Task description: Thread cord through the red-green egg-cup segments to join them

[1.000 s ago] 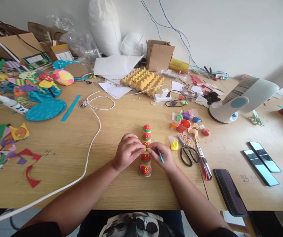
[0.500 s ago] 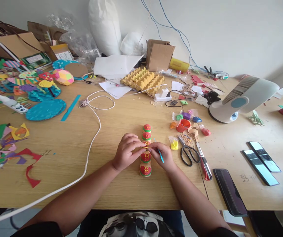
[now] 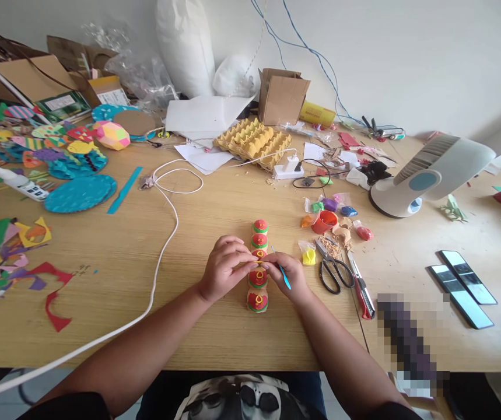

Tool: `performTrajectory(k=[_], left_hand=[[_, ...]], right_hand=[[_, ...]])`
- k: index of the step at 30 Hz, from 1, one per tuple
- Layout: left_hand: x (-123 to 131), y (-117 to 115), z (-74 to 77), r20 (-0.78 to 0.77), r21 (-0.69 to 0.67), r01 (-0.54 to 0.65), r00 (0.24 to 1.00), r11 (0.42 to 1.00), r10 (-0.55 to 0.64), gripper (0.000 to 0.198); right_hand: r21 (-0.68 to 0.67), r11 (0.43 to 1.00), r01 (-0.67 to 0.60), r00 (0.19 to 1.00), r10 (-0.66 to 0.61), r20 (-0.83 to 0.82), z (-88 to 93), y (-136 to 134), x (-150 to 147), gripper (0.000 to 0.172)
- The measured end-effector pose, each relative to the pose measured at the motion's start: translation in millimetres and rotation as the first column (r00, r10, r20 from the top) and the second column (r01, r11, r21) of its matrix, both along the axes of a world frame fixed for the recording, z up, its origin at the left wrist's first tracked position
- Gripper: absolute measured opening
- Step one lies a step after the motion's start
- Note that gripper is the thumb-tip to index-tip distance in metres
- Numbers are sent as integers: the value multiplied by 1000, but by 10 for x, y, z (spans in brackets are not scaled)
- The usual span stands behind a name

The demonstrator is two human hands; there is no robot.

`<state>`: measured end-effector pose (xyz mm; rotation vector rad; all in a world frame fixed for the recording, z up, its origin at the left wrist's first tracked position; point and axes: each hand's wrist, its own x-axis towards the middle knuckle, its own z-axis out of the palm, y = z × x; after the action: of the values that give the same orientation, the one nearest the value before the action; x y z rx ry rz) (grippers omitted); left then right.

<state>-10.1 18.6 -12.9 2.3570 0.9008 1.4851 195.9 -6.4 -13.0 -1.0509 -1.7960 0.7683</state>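
A row of egg-carton cups [image 3: 258, 301], topped with red and green clay and small yellow clay details, stands upright from near to far in front of me. Above its middle, my left hand [image 3: 224, 273] pinches one end of a thin yellow clay strand [image 3: 259, 262]. My right hand [image 3: 294, 274] pinches the other end between thumb and fingertips. A slim blue modelling tool [image 3: 284, 277] is also tucked in the right hand, its flat end pointing down toward me. My hands partly cover the middle cups.
Black-handled scissors [image 3: 329, 275], a red utility knife [image 3: 364, 294] and a bag of yellow clay [image 3: 308, 255] lie to the right. Behind them are a red cup [image 3: 324, 221] and a white fan [image 3: 425, 175]. A white cable [image 3: 163, 256] crosses the table on the left, near paper scraps [image 3: 53, 291].
Both hands stay nearly still over the row of cups, pinching the yellow clay strand. The fingertips have shifted only very slightly.
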Motion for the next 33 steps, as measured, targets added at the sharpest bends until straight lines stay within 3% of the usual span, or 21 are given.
performTrajectory(k=[13,20,26,33], left_hand=[[4,-11,10,-4,-11,25,1000,1000,-25,4],[11,-7,26,11,13,35,999,999,-35,6],[9,-3,28,25,9,28,999,1000,-28,10],[3,-1,23,37,6,44,998,999,-44,4]], right_hand=[[33,999,-33,999,33,18,-3,12,14,37],[10,1000,6,999,-6,-36,-2,-4,-18,19],[7,1000,20,998,-19,-53,-16,-4,-26,17],[88,996,-32,999,31,7,30,4,-6,27]])
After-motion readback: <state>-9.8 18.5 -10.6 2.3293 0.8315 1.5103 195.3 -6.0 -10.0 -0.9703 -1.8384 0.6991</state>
